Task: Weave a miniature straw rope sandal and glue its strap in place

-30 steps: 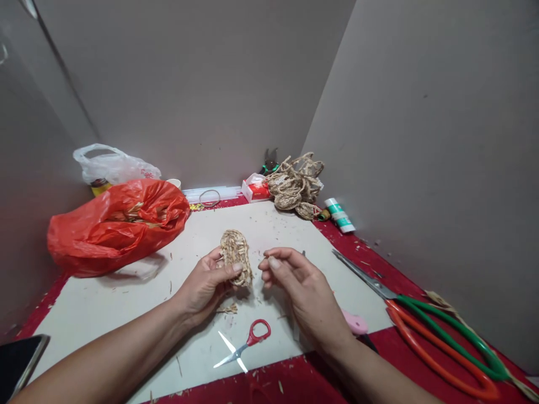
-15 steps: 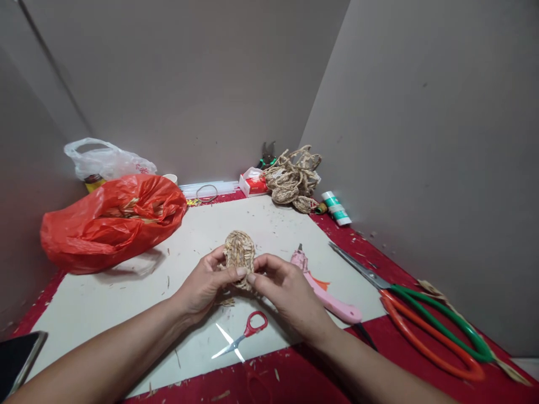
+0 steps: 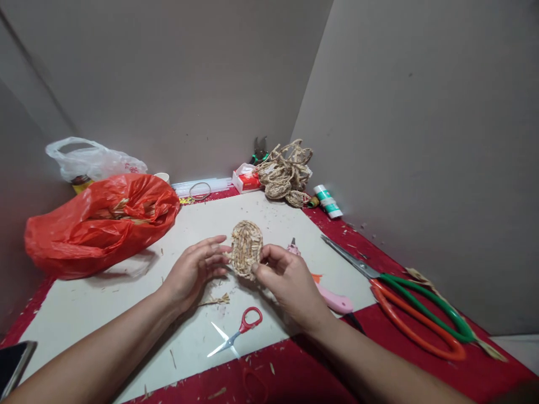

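A small oval piece of coiled straw rope is held up over the pale board. My right hand pinches its lower right edge between thumb and fingers. To its left, my left hand has its fingers stretched apart, fingertips close to the coil's left edge; whether they touch it I cannot tell. Below the hands lie small red-handled scissors with spread blades, and a short straw strand rests near my left wrist. A pink glue gun lies partly hidden behind my right hand.
Large shears with green and orange handles lie at the right. A red plastic bag with straw sits at the left. At the back are a heap of straw rope, pruners and a tissue box. A phone lies front left.
My left hand has let go of the oval coil and opened out to its left. The coil, now in my right hand alone, shows more of its face. The view has shifted slightly.
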Tool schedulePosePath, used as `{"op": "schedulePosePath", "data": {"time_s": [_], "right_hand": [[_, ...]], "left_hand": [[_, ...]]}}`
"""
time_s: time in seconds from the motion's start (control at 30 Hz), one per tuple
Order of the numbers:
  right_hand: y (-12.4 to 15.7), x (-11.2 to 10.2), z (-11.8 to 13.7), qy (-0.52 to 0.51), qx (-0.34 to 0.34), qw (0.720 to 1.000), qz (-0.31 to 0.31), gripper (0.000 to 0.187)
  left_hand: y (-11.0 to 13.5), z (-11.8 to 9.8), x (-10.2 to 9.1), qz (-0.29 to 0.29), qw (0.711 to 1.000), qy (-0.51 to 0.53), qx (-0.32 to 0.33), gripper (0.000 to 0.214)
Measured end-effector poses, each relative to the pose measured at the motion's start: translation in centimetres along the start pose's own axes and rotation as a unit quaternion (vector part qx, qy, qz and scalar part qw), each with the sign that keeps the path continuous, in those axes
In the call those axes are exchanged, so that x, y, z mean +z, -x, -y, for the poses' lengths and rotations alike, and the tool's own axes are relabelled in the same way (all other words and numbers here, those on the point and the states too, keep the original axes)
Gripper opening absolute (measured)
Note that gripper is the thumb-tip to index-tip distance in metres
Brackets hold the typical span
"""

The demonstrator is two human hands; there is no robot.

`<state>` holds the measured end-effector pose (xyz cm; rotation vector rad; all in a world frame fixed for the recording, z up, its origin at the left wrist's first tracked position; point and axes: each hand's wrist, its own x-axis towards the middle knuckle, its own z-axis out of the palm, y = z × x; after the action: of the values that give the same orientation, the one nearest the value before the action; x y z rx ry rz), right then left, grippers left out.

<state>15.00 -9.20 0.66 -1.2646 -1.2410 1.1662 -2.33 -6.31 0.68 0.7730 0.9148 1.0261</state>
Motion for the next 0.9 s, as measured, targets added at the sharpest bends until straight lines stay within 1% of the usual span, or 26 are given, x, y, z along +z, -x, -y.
{"op": "schedulePosePath", "data": {"time_s": [0.07,0.1,0.13,0.17,0.2,0.23,0.27,0.3,0.37,0.43,0.47,0.53,0.6,0.7,0.77,0.83,0.9], "right_hand": [[0.0,-0.3,0.3,0.014,-0.021,0.999,-0.026,0.01],[0.1,-0.4,0.4,0.023,-0.033,0.999,-0.036,0.011],[0.2,-0.4,0.5,0.034,-0.047,0.997,-0.044,0.011],[0.2,-0.5,0.5,0.05,-0.061,0.996,-0.049,0.01],[0.3,-0.5,0.4,0.072,-0.08,0.993,-0.053,0.01],[0.3,-0.4,0.3,0.102,-0.105,0.987,-0.06,0.01],[0.4,-0.4,0.1,0.137,-0.133,0.979,-0.066,0.01],[0.4,-0.4,-0.2,0.174,-0.166,0.968,-0.072,0.011],[0.3,-0.3,-0.7,0.241,-0.234,0.938,-0.083,0.011],[0.2,-0.3,-1.0,0.285,-0.285,0.912,-0.083,0.01],[0.2,-0.2,-1.1,0.3,-0.301,0.902,-0.078,0.009],[0.2,-0.2,-1.2,0.327,-0.314,0.89,-0.06,0.007],[0.3,-0.1,-1.2,0.35,-0.305,0.885,-0.035,0.009],[0.4,-0.1,-1.3,0.366,-0.264,0.893,0.005,0.013],[0.5,-0.1,-1.3,0.366,-0.25,0.896,0.021,0.014],[0.7,-0.1,-1.3,0.365,-0.269,0.891,0.027,0.016],[0.9,-0.2,-1.1,0.35,-0.313,0.883,0.033,0.018]], "left_hand": [[-0.4,-0.1,-0.2,-0.081,0.996,-0.015,0.035,0.013],[-0.5,0.0,-0.2,-0.101,0.993,-0.021,0.052,0.017],[-0.4,0.0,0.0,-0.108,0.991,-0.028,0.071,0.023],[-0.1,0.1,0.2,-0.106,0.99,-0.038,0.088,0.027],[0.3,0.2,0.6,-0.092,0.986,-0.069,0.119,0.026],[0.9,0.4,1.0,-0.087,0.981,-0.087,0.151,0.019],[1.5,0.6,1.4,-0.073,0.979,-0.102,0.164,0.008],[2.2,0.9,1.7,-0.056,0.979,-0.106,0.165,0.016],[3.4,1.6,2.3,-0.006,0.983,-0.119,0.143,0.042],[4.2,2.3,2.6,0.034,0.986,-0.122,0.111,0.056],[4.4,2.5,2.6,0.052,0.985,-0.126,0.102,0.059],[4.5,2.8,2.6,0.073,0.984,-0.132,0.096,0.056],[4.3,2.9,2.6,0.074,0.986,-0.122,0.086,0.047],[3.6,2.9,2.6,0.077,0.993,-0.063,0.064,0.034],[3.1,3.0,2.6,0.082,0.995,-0.025,0.055,0.028],[2.8,2.9,2.5,0.081,0.996,0.007,0.039,0.024],[2.5,2.7,2.4,0.083,0.996,0.035,0.024,0.022]]}}
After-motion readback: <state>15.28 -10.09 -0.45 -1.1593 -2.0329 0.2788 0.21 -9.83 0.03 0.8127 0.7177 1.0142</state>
